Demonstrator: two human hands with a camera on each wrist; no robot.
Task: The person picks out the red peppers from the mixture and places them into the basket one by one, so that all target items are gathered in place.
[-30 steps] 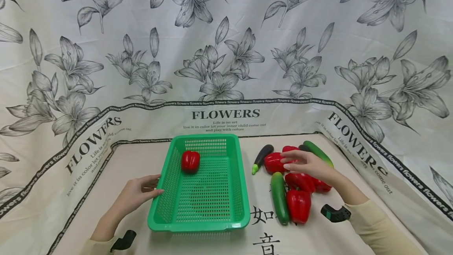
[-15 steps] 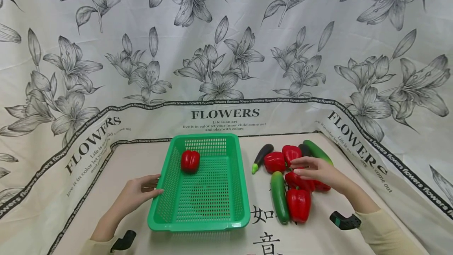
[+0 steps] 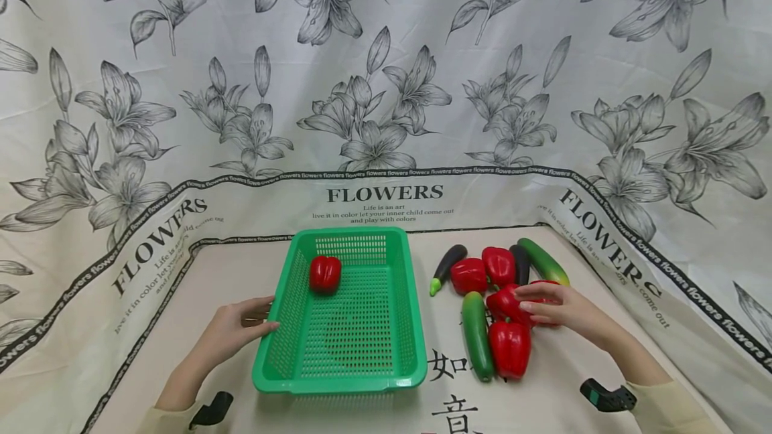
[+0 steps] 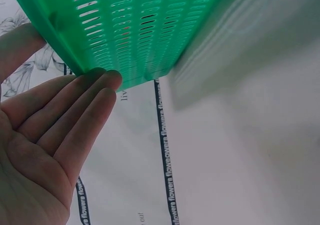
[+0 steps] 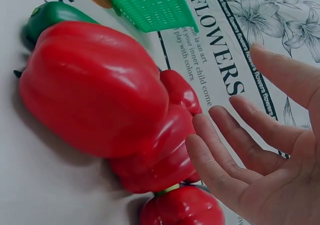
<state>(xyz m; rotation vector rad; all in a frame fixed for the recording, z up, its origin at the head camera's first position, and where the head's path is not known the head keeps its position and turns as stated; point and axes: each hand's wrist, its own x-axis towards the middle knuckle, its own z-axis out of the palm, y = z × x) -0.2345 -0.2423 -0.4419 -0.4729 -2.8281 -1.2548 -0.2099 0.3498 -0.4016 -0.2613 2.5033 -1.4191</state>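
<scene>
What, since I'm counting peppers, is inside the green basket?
One red pepper is inside the green basket, toward its far left. The perforated floor shows around it; the patch beneath the pepper is hidden.

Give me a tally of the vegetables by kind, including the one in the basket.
Red peppers: 6 (1 in the green basket, 1 partly behind the right hand)
Cucumbers: 2
Eggplants: 2
Total: 10

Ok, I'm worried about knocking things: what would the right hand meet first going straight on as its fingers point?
Most likely the red pepper just behind the frontmost pepper; depth is unclear, so the right hand might pass above it.
</scene>
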